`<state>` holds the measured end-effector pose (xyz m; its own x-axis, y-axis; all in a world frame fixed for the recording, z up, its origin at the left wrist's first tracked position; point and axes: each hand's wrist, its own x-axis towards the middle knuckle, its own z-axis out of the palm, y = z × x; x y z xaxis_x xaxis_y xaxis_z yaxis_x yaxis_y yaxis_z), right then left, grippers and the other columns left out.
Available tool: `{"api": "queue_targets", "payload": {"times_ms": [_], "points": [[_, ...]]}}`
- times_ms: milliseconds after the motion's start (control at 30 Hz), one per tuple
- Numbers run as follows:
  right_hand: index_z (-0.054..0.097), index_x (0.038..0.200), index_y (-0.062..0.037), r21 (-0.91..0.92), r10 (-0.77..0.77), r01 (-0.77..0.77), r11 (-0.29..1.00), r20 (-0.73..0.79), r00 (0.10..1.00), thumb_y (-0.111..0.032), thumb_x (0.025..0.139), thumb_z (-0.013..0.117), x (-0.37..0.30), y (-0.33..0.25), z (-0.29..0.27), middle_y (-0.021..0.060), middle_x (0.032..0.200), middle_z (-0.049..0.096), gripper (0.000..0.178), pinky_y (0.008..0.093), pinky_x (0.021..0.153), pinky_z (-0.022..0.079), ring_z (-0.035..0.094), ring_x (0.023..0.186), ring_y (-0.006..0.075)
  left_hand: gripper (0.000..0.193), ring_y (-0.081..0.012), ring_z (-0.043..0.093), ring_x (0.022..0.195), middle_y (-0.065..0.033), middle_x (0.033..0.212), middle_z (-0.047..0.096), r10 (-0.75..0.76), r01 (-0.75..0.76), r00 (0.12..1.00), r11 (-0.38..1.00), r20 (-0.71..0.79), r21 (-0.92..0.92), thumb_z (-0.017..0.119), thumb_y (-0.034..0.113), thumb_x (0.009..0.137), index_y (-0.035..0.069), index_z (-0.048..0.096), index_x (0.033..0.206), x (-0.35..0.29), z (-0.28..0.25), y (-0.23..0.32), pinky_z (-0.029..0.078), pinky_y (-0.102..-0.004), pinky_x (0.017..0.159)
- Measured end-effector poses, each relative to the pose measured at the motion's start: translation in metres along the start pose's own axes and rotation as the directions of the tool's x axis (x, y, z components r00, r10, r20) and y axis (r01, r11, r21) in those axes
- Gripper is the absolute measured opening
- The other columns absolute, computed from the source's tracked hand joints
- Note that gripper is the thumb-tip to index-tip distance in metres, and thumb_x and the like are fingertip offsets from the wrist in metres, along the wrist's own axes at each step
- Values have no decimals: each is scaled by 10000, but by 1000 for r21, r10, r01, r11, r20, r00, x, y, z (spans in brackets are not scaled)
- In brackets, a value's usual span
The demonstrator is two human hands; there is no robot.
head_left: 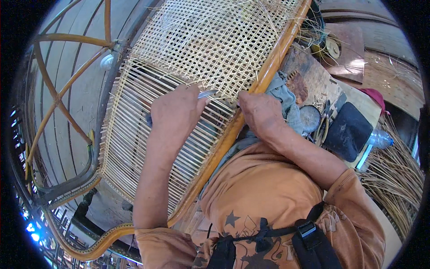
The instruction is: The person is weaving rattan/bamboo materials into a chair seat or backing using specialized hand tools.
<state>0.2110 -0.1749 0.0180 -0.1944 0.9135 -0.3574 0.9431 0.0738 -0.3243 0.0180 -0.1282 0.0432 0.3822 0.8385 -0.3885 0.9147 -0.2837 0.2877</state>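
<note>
A wooden frame (282, 45) carries a cane panel. Its upper part is an open-work cane weave (210, 45), and below that only parallel cane strands (134, 139) run across. My left hand (177, 105) is closed around a tool with a curved, shiny metal tip (207, 93). That tip lies at the lower edge of the weave, near the right rail. My right hand (262, 112) is closed at the rail beside the weave, its fingertips bent against the cane; whatever they pinch is too small or hidden to make out.
Curved bent-wood pieces (56, 101) stand at the left. On the right, a board holds a round tin (310, 119), pliers-like hand tools (324, 121) and a black pad (348, 132). A plastic bottle (380, 139) and a bundle of cane strips (389, 170) lie beyond. Loose strand ends stick out upper right.
</note>
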Motion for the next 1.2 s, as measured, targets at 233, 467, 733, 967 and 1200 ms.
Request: {"api": "queue_targets", "payload": {"times_ms": [233, 467, 733, 967, 1200], "points": [[569, 837, -50, -22, -108, 108, 994, 16, 994, -106, 777, 524, 10, 4, -2, 172, 728, 630, 93, 451, 598, 500, 638, 719, 345, 218, -293, 621, 773, -108, 847, 610, -206, 175, 972, 956, -111, -234, 571, 273, 834, 81, 602, 933, -18, 32, 20, 491, -413, 658], [542, 800, -53, 2, -113, 113, 994, 33, 993, -120, 785, 527, 11, 15, -9, 160, 705, 608, 71, 459, 595, 485, 612, 695, 375, 179, -315, 610, 744, -82, 900, 591, -295, 153, 918, 879, -263, -452, 562, 173, 819, 134, 624, 982, -17, 66, 48, 491, -422, 657], [594, 825, -54, 5, -188, 188, 982, 58, 980, -101, 792, 512, 15, 10, -4, 184, 789, 642, 100, 462, 639, 500, 640, 776, 351, 183, -324, 602, 799, -117, 903, 588, -380, 224, 891, 843, -247, -490, 575, 178, 816, 96, 618, 974, -11, 69, 56, 482, -421, 689], [544, 865, -55, -25, -23, 29, 999, 200, 980, -208, 852, 526, 8, 36, -42, 187, 750, 613, 154, 465, 622, 480, 609, 734, 374, 197, -349, 587, 811, -162, 872, 582, -340, 256, 935, 844, -103, -471, 581, 216, 807, 41, 580, 895, -5, 59, 55, 460, -453, 697], [549, 875, -40, 98, -185, 171, 980, 161, 969, -235, 874, 513, 10, 72, -28, 189, 788, 601, 199, 448, 669, 476, 595, 779, 367, 241, -358, 592, 814, -181, 853, 592, -249, 235, 968, 900, 10, -367, 512, 247, 822, 11, 561, 848, 1, 48, 55, 459, -473, 707]]}}
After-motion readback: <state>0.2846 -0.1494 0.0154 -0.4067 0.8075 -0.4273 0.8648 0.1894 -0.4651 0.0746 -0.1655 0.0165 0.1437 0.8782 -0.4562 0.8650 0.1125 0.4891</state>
